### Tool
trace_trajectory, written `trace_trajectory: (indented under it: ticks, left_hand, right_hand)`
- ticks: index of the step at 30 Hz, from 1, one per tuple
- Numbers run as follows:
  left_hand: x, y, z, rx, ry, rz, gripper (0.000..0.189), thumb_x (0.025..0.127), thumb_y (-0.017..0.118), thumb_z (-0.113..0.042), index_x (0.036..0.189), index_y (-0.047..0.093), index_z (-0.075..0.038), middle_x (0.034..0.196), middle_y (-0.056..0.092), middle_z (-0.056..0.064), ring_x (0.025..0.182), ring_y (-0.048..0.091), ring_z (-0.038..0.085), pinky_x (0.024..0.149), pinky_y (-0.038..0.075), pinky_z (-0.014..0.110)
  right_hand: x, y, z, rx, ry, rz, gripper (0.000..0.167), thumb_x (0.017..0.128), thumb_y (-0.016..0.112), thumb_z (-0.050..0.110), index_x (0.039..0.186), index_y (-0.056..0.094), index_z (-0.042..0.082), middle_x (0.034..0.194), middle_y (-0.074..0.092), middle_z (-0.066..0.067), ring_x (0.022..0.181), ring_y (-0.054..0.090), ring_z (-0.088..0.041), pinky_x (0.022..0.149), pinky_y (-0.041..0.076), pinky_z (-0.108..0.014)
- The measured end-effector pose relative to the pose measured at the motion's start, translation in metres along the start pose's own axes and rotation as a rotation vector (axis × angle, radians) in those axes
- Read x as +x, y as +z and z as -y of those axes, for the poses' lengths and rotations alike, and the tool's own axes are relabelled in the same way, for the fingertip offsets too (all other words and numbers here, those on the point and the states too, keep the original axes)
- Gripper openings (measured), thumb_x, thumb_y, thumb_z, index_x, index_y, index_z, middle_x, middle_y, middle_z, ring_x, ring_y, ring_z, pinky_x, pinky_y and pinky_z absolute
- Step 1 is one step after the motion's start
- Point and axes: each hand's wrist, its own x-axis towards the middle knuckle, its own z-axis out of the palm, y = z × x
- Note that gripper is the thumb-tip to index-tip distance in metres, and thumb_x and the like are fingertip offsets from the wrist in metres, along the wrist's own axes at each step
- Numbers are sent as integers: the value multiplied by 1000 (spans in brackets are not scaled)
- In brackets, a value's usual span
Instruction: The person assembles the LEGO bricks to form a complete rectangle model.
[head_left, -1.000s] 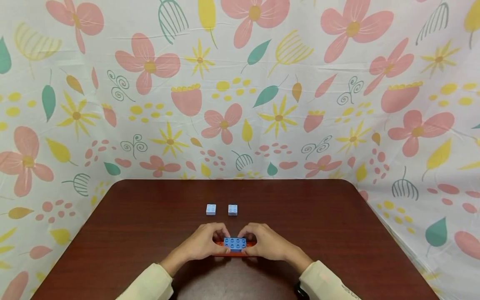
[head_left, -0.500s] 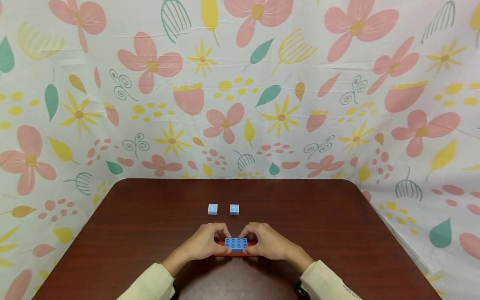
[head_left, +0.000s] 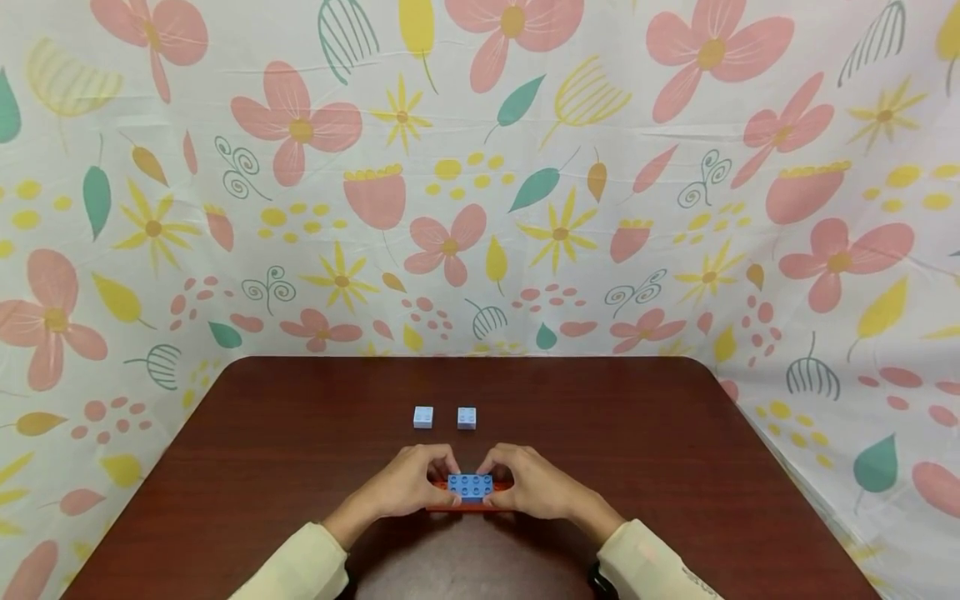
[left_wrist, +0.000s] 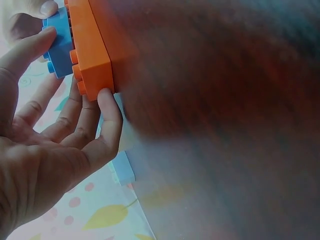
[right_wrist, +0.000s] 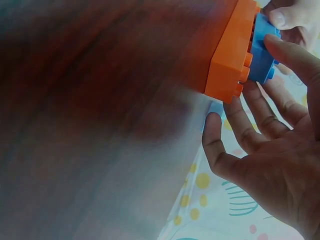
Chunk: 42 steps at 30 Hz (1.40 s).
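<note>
A blue eight-stud toy brick sits over the middle of a longer orange brick on the table, close to the person. My left hand pinches the blue brick's left end, thumb on the near side and fingers behind. At its right end, my right hand does the same. In the left wrist view the little finger reaches the end of the orange brick, whose studs face the blue brick. The right wrist view has the right thumb pressed on the blue brick; its far fingers are partly hidden.
Two small pale blue bricks, a left one and a right one, stand apart on the dark wooden table beyond the hands. A floral cloth hangs behind the table and along its sides.
</note>
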Motion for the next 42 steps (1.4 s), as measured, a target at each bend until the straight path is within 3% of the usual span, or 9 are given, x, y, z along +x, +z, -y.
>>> trace_trajectory:
  ticks: [12,21,36,42]
  left_hand:
    - [0,-1,-1,6,-15,13,26,80,89,-23,96,69,-17,89,70,-4,79,63,10,72,50,24]
    - [2,0,1,-12,-10,11,26,78,90,-22,93,70,-16,85,70,-4,82,64,12,73,50,22]
    - [3,-1,-1,0,-20,20,26,79,90,-23,93,69,-17,86,70,-4,83,64,13,72,50,24]
    - [2,0,-2,-2,-25,29,27,79,90,-21,94,68,-17,87,70,-4,83,64,12,73,51,25]
  right_hand:
    - [1,2,-4,-3,-60,-15,25,86,83,15,107,70,13,101,66,2,89,64,-13,79,54,-26]
    - [1,2,-5,3,-23,6,24,86,83,16,106,69,15,101,66,4,90,63,-8,81,53,-23]
    - [4,0,-3,-24,-36,7,23,85,84,19,103,70,13,98,65,3,88,60,-7,78,51,-23]
    - [3,-1,-1,-20,12,26,26,86,84,21,107,71,13,101,66,4,89,60,-7,79,51,-23]
